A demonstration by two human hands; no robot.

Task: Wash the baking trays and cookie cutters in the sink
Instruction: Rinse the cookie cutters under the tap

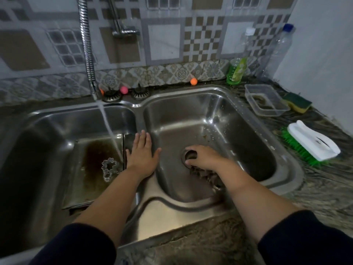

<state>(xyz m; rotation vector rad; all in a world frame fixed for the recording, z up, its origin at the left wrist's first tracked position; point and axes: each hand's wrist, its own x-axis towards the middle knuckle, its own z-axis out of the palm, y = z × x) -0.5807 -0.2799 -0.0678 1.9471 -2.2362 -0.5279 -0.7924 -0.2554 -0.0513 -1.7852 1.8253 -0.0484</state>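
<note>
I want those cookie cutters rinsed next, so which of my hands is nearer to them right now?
Left. Your left hand lies flat on the sink divider just right of the cookie cutters on the baking tray. Your right hand is over the other basin's drain.

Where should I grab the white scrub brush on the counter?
Take the scrub brush by its white raised handle, coming from above with the right hand. It lies bristles-down on the counter, so the green bristles face away and the handle is free.

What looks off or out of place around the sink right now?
The baking tray in the left basin sits tilted, holding murky brown water. Food scraps lie by the right basin's drain, where the right hand reaches. Nothing looks damaged.
</note>
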